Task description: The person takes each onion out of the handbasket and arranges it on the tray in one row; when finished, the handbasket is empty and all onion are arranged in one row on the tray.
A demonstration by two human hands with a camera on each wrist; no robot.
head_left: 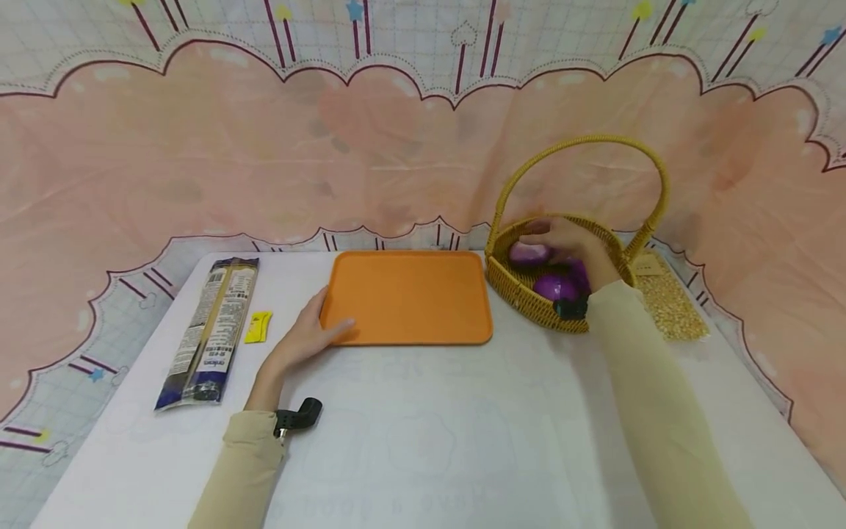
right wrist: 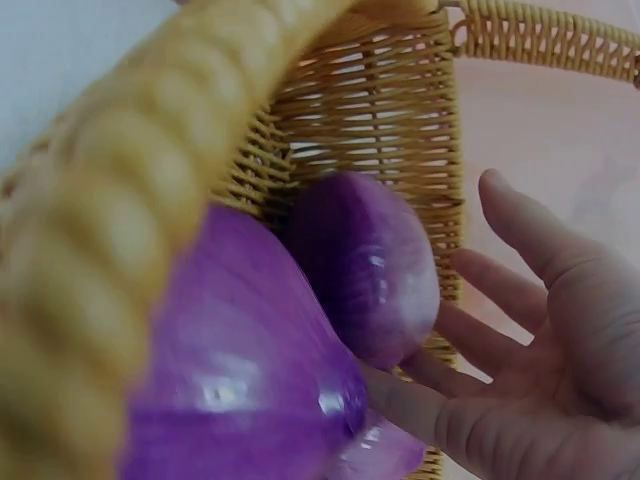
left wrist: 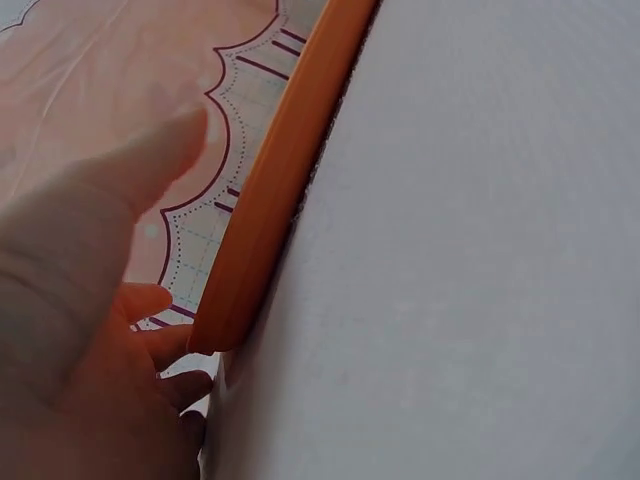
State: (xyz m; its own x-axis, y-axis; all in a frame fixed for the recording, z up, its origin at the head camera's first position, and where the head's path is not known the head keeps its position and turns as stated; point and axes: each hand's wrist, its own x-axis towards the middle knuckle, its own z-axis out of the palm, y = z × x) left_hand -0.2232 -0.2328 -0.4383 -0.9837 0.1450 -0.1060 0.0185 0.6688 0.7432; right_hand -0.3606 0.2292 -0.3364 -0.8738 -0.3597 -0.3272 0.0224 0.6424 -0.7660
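An orange tray (head_left: 410, 297) lies flat on the white table. At its left edge is my left hand (head_left: 305, 336), thumb spread from the fingers; in the left wrist view the fingertips (left wrist: 172, 340) meet the tray's rim (left wrist: 265, 190) near a corner. My right hand (head_left: 573, 244) reaches into a yellow wicker basket (head_left: 522, 303) with a tall handle. The right wrist view has its fingers stretched beside a purple onion (right wrist: 370, 270), not curled round it. A larger-looking onion (right wrist: 235, 360) sits nearer the camera, and part of another onion (right wrist: 385, 452) shows below.
Left of the tray lie a small yellow packet (head_left: 258, 327) and a long clear-and-blue food package (head_left: 211, 330). A bag of yellow kernels (head_left: 670, 301) lies right of the basket, partly behind the right arm. A patterned pink cloth (head_left: 297, 169) hangs behind the table.
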